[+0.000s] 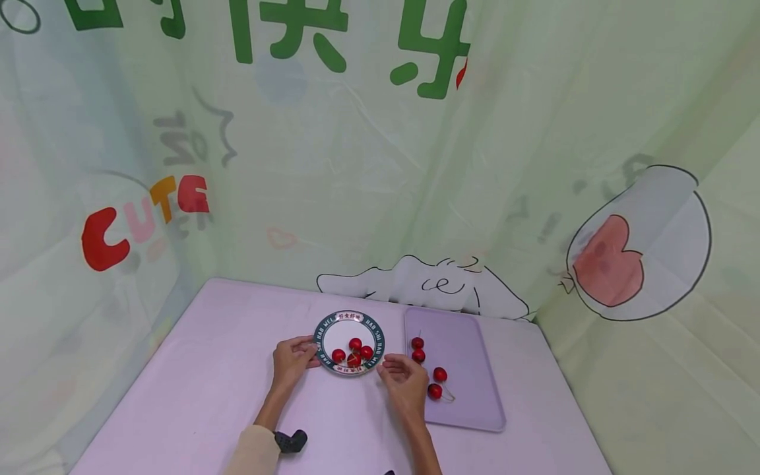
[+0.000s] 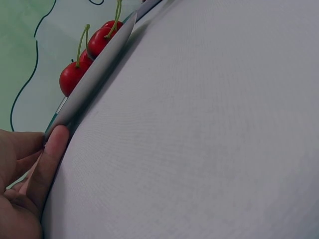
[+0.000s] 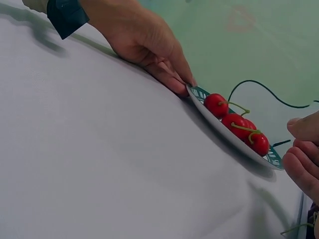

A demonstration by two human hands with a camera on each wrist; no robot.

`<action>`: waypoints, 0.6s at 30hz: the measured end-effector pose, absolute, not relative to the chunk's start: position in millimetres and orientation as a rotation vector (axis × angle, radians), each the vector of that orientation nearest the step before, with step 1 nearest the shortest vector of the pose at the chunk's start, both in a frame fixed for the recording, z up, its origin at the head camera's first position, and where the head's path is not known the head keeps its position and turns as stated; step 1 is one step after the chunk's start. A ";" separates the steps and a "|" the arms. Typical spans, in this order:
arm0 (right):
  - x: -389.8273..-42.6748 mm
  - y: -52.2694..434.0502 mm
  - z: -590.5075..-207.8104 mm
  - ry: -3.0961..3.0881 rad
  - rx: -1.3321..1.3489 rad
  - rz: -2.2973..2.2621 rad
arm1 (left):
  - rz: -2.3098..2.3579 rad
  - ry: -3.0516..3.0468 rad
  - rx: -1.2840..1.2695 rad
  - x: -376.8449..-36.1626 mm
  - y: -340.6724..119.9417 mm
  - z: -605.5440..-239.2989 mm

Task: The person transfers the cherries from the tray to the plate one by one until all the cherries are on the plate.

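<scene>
A round plate (image 1: 321, 328) with a dark green lettered rim carries several red cherries (image 1: 355, 344) with green stems. My left hand (image 1: 291, 359) pinches its left rim, thumb above and fingers below, as the left wrist view shows. At the opposite rim is my right hand (image 1: 406, 386), its fingers loosely bent. In the right wrist view the fingertips (image 3: 294, 162) lie at the plate's edge and the thumb stands off above; whether they touch is unclear. The plate sits low over the white cloth, its underside partly visible.
A purple tray (image 1: 469, 356) lies right of the plate, with several more cherries (image 1: 440, 375) along its left side, close to my right hand. A printed curtain (image 1: 368, 165) hangs behind the cloth-covered table (image 1: 237, 316).
</scene>
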State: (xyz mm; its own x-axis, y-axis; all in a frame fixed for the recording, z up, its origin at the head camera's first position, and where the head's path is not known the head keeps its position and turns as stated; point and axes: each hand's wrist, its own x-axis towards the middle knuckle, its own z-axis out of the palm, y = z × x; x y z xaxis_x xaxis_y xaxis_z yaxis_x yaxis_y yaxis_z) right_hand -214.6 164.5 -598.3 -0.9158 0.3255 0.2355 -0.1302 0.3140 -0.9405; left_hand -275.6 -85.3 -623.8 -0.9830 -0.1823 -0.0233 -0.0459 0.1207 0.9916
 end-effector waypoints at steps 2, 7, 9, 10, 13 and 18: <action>-212.4 167.1 -593.0 -2.182 -0.179 1.645 | -1.996 -2.280 0.237 -275.7 -84.9 -624.0; -209.3 176.5 -585.3 -2.121 -0.182 1.669 | -1.988 -2.284 0.249 -276.8 -84.4 -625.2; -209.8 181.4 -587.0 -2.115 -0.202 1.655 | -1.985 -2.282 0.250 -277.3 -84.3 -626.0; -209.8 183.4 -587.4 -2.114 -0.211 1.645 | -1.983 -2.282 0.249 -277.3 -84.4 -626.0; -210.7 189.0 -589.2 -2.101 -0.225 1.619 | -1.983 -2.287 0.260 -277.3 -84.8 -626.1; -209.0 193.9 -583.9 -2.061 -0.200 1.635 | -1.985 -2.292 0.267 -278.0 -85.8 -626.4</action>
